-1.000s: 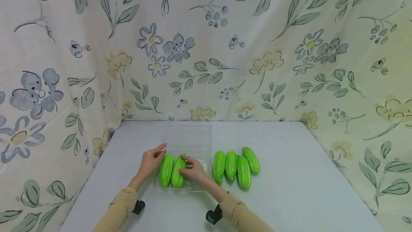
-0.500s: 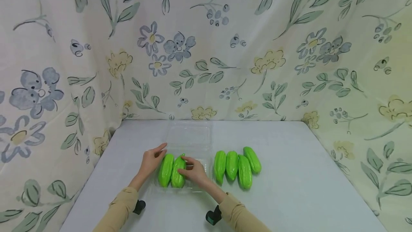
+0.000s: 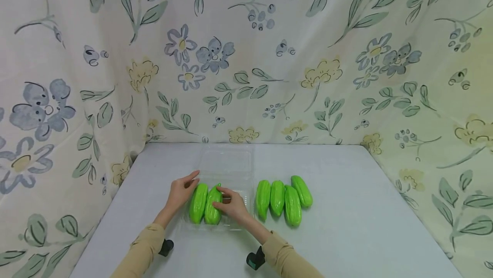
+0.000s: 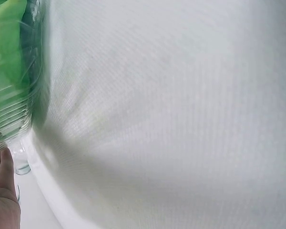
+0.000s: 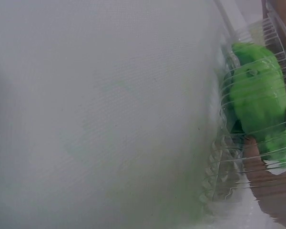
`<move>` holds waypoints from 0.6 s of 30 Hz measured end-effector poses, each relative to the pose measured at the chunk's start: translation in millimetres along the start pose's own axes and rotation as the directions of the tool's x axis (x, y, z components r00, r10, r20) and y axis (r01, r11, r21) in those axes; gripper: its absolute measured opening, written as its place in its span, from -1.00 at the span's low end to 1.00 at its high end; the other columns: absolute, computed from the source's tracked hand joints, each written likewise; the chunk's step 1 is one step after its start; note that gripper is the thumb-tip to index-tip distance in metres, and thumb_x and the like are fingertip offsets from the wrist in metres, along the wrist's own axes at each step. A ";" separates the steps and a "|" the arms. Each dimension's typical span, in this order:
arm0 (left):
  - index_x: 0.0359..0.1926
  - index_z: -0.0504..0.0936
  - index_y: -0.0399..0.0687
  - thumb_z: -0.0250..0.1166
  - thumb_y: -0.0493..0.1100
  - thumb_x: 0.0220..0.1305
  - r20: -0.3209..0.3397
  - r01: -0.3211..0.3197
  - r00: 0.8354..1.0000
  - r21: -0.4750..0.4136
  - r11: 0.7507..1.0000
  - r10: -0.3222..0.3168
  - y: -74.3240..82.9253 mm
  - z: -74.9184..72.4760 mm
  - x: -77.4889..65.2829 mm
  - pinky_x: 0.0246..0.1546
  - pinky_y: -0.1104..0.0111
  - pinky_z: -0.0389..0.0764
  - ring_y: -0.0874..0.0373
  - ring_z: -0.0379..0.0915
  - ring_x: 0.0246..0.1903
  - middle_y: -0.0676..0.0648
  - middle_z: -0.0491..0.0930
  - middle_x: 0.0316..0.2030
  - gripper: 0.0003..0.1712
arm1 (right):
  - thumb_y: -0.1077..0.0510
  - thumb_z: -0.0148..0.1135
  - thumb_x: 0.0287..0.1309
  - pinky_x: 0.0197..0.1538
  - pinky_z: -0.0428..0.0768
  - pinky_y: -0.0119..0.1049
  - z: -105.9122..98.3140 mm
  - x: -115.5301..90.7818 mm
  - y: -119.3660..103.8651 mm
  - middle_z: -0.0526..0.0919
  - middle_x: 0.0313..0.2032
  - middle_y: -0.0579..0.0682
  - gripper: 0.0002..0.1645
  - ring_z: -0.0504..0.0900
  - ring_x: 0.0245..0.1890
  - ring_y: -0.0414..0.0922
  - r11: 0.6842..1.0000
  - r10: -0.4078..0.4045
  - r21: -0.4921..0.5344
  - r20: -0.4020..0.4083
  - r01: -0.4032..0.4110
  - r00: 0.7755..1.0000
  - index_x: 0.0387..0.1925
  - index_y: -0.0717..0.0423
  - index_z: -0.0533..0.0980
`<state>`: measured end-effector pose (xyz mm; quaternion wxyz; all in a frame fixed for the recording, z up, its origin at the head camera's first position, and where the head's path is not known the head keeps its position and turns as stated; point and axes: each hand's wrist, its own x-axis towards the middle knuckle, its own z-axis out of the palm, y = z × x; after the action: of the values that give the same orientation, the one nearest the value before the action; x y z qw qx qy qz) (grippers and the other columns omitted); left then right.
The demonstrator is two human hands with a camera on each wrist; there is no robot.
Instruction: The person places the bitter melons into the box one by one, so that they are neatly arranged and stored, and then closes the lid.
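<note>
A clear plastic clamshell box (image 3: 233,226) lies on the table with its lid folded back. Two glossy green cucumbers sit side by side in its base: a left cucumber (image 3: 198,204) and a right cucumber (image 3: 212,210). My right hand (image 3: 234,206) holds the right cucumber, index finger near its top and thumb on its side; the right wrist view shows this through the ribbed box wall. My left hand (image 3: 182,192) is at the box's left edge, fingers extended beside the left cucumber. In the left wrist view its fingertips (image 4: 5,155) touch the box corner.
Several more green cucumbers (image 3: 277,198) lie on the white table (image 3: 358,209) just right of the box. The open lid (image 3: 226,161) extends toward the back. A floral curtain (image 3: 246,55) closes off the back and sides.
</note>
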<state>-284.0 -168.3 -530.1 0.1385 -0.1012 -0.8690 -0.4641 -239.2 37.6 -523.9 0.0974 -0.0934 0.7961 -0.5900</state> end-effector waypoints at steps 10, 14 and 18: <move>0.13 0.56 -0.21 0.22 -0.24 0.30 -0.001 -0.001 1.000 0.009 1.000 0.001 0.3 -0.4 -0.1 -0.34 0.54 0.52 -0.08 0.64 -0.14 -0.24 0.59 0.05 -0.62 | 0.17 0.34 0.11 -0.13 0.63 -0.08 -2.6 -2.4 -3.5 0.56 0.01 0.31 -0.37 0.61 -0.04 0.17 1.000 -0.016 -0.003 0.004 0.016 1.000 0.23 0.13 0.42; 0.13 0.56 -0.22 0.23 -0.25 0.29 -0.005 -0.007 1.000 0.004 1.000 0.007 -0.1 0.1 -0.1 -0.35 0.55 0.51 -0.09 0.64 -0.13 -0.24 0.57 0.06 -0.61 | 0.18 0.33 0.11 -0.13 0.63 -0.07 -2.9 -2.4 -2.3 0.56 0.01 0.31 -0.37 0.61 -0.04 0.17 1.000 -0.025 -0.001 0.006 0.025 1.000 0.23 0.14 0.42; 0.13 0.56 -0.23 0.23 -0.26 0.28 -0.005 -0.004 1.000 -0.005 1.000 0.004 -0.4 0.8 -0.2 -0.35 0.57 0.51 -0.09 0.64 -0.13 -0.25 0.57 0.07 -0.61 | 0.15 0.34 0.10 -0.12 0.63 -0.09 -3.0 -3.8 -3.3 0.57 0.02 0.30 -0.37 0.61 -0.04 0.16 1.000 -0.016 -0.005 0.007 0.016 1.000 0.23 0.12 0.43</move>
<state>-284.1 -167.8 -530.9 0.1415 -0.1019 -0.8674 -0.4661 -236.3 40.4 -519.7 0.0951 -0.1021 0.7965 -0.5884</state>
